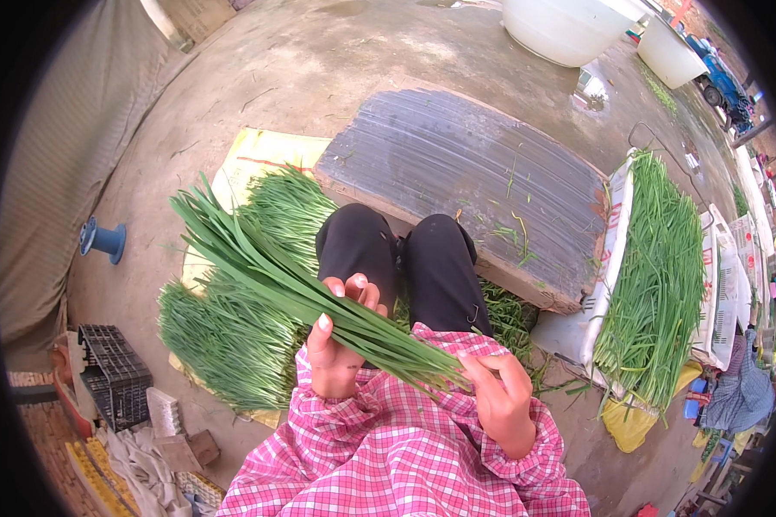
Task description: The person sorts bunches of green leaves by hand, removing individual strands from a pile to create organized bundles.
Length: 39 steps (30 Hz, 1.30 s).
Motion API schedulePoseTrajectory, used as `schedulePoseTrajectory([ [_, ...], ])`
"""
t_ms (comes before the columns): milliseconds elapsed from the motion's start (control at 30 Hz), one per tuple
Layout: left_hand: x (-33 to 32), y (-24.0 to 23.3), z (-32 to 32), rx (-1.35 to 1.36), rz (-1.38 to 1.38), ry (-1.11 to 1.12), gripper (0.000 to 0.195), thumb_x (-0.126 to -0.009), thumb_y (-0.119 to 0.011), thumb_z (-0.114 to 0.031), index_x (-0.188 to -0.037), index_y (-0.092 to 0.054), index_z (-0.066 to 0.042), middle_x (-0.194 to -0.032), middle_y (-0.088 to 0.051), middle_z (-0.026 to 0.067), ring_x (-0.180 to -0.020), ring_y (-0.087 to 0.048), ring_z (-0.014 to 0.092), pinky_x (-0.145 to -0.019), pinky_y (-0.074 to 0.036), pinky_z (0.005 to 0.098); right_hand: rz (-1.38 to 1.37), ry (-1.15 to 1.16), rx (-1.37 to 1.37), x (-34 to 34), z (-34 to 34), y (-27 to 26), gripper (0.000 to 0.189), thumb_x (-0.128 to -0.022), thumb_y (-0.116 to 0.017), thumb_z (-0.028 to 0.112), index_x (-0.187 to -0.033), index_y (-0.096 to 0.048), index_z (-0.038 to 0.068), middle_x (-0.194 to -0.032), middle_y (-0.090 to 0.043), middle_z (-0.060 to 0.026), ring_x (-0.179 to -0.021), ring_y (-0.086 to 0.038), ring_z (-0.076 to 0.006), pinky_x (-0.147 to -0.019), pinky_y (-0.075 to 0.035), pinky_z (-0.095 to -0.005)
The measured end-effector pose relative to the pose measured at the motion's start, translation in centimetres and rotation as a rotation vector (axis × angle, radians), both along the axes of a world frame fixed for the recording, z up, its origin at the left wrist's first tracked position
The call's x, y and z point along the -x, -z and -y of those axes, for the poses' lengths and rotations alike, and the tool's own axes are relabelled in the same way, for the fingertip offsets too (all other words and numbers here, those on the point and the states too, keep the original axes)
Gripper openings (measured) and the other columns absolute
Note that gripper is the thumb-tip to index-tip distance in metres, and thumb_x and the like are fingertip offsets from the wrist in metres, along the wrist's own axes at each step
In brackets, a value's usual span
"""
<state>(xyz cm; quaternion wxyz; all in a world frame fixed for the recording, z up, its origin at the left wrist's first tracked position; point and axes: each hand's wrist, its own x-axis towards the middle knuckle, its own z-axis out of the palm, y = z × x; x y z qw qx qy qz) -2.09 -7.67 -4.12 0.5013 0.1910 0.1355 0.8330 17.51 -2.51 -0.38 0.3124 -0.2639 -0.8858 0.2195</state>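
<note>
My left hand [336,349] cups a loose bunch of long flat green leaves, probably garlic chives [265,265], above my lap, thumb on the near side and fingers on the far side. The leaf tips fan out to the upper left. At the bunch's lower right end, the fingertips of my right hand [501,400] pinch the thin stem ends. Neat piles of trimmed chives, one nearer [233,342] and one farther [291,213], lie left of my knees on a yellow woven sack [258,145]. To my right, untrimmed-looking chives [650,278] heap over a white plastic crate [611,213].
A low dark-topped slab table [452,155] with leaf scraps stands before my knees. More greens [507,316] lie beneath its near edge. Left are a blue spool [103,240] and a black plastic crate [113,375]. Large white tubs [569,29] stand at the far right on wet concrete.
</note>
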Motion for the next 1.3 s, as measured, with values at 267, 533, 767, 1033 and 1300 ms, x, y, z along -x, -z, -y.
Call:
schedulePoseTrajectory([
  [267,-0.2,0.1,-0.3,0.022,0.083,0.032,0.029,-0.075,-0.054,-0.027,-0.096,-0.038,-0.015,-0.085,-0.046,-0.0022,-0.083,-0.038,0.017,-0.08,-0.033,0.0379,-0.016,-0.058,0.032,0.0,-0.6,-0.3,0.033,-0.056,-0.054,-0.004,-0.088,-0.058,0.0,-0.071,-0.051,-0.0064,-0.06,-0.049,-0.019,-0.053,-0.041,-0.0275],
  [533,-0.2,-1.1,-0.1,0.087,0.212,-0.068,0.02,-0.077,-0.044,-0.01,-0.096,-0.037,-0.01,-0.067,-0.038,-0.0018,-0.065,-0.04,0.01,-0.072,-0.036,0.0303,-0.14,-0.038,0.156,-0.3,-2.4,-0.5,0.024,-0.066,-0.057,0.008,-0.089,-0.056,0.0,-0.088,-0.051,-0.0112,-0.079,-0.049,-0.0223,-0.067,-0.04,-0.0304],
  [767,-0.3,-2.4,-0.1,0.064,0.224,-0.19,0.019,-0.078,-0.043,-0.006,-0.096,-0.036,-0.009,-0.07,-0.038,-0.001,-0.066,-0.039,0.01,-0.074,-0.035,0.03,-0.79,0.117,0.824,1.4,-1.2,2.3,0.057,-0.085,-0.02,0.045,-0.119,-0.028,0.0,-0.121,-0.033,-0.0144,-0.111,-0.033,-0.0222,-0.091,-0.025,-0.0328],
  [1033,-1.6,-3.2,-0.4,0.112,0.152,-0.217,0.024,-0.077,-0.042,-0.005,-0.099,-0.033,-0.009,-0.071,-0.037,0.0002,-0.068,-0.039,0.011,-0.075,-0.034,0.0302,-0.659,0.085,0.789,3.3,-1.5,1.6,0.064,-0.082,-0.012,0.05,-0.119,-0.027,0.0,-0.123,-0.03,-0.0154,-0.114,-0.03,-0.0242,-0.093,-0.023,-0.0351],
  [1300,-1.7,-3.5,-0.6,0.057,0.172,-0.225,0.023,-0.076,-0.044,-0.004,-0.096,-0.033,-0.008,-0.066,-0.033,-0.0004,-0.059,-0.034,0.008,-0.065,-0.033,0.0242,-0.797,0.154,0.871,2.9,-1.5,2.5,0.064,-0.082,-0.014,0.051,-0.12,-0.025,0.001,-0.122,-0.031,-0.0158,-0.113,-0.031,-0.0248,-0.093,-0.024,-0.0355],
])
